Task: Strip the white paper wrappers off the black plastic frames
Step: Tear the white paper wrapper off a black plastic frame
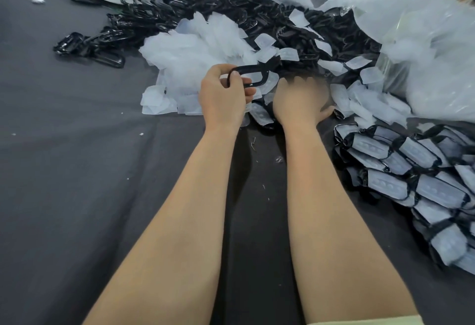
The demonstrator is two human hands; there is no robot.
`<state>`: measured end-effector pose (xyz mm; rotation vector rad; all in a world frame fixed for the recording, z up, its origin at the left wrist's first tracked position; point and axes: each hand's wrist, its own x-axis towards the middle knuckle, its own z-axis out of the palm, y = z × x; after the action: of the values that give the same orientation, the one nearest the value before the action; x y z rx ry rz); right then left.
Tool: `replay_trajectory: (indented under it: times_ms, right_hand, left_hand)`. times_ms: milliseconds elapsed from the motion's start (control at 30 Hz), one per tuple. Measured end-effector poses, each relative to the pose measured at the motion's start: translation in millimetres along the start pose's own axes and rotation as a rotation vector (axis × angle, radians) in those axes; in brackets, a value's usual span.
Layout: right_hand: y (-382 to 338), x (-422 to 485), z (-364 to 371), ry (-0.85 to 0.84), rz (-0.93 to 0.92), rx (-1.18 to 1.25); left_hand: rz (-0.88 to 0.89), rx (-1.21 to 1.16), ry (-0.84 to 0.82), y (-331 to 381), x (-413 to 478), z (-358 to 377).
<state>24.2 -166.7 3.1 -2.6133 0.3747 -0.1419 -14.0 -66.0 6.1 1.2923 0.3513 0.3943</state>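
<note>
Above the dark worktop (77, 170), the left hand (222, 95) curls its grip round a bare black frame (253, 69) beside loose white wrappers (195, 49); the right hand (300, 101), blurred, lies over wrapped frames (261, 116), its grip unclear.

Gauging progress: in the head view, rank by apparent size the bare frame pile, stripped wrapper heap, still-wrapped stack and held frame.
1. bare frame pile
2. stripped wrapper heap and still-wrapped stack: alike; stack nearer, cropped.
3. held frame
</note>
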Motion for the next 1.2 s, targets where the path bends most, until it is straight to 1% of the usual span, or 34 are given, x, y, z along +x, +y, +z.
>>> replay_trajectory:
  times_ms: [100, 200, 267, 300, 333, 400, 433, 500, 567, 733, 833, 967, 1067, 1200]
  right_hand:
    - [-2, -1, -3, 0.09, 0.008, 0.097]
    - [-2, -2, -9, 0.284, -0.029, 0.195]
    - [-4, -5, -14, 0.39, -0.104, 0.405]
    - [-6, -8, -17, 0.407, -0.135, 0.548]
    - [-8, -11, -19, 0.395, -0.146, 0.699]
    - [-9, -18, -21, 0.293, -0.11, 0.994]
    - [-9, -21, -20, 0.219, -0.087, 1.105]
    - [-7, -26, -16, 0.102, -0.074, 1.22]
    - [-5, -28, -13, 0.05, -0.083, 1.237]
    - [-5, -27, -11, 0.023, -0.098, 1.196]
    - [-7, -27, -11, 0.038, -0.135, 1.149]
    - [-10, -28, -8, 0.066, -0.187, 1.026]
    - [-12, -30, -7, 0.119, -0.216, 0.922]
    - [-15, -33, -9, 0.13, -0.246, 0.876]
  left_hand:
    - [0.002, 0.003, 0.0, 0, 1, 0]
    - [-0.002, -0.003, 0.001, 0, 1, 0]
    - [0.003, 0.004, -0.004, 0, 0, 0]
    - [0.01, 0.009, -0.009, 0, 0, 1]
    - [0.019, 0.011, -0.015, 0, 0, 0]
    - [0.033, 0.008, -0.03, 0, 0, 0]
    - [0.037, 0.008, -0.038, 0, 0, 0]
    - [0.045, 0.02, -0.048, 0, 0, 0]
    - [0.049, 0.04, -0.054, -1, 0, -1]
    - [0.06, 0.066, -0.069, 0, -1, 0]
    - [0.067, 0.065, -0.074, 1, 1, 0]
    - [0.092, 0.078, -0.088, 1, 0, 1]
    - [0.106, 0.082, -0.103, 1, 0, 1]
    - [0.134, 0.095, -0.119, 0, 0, 1]
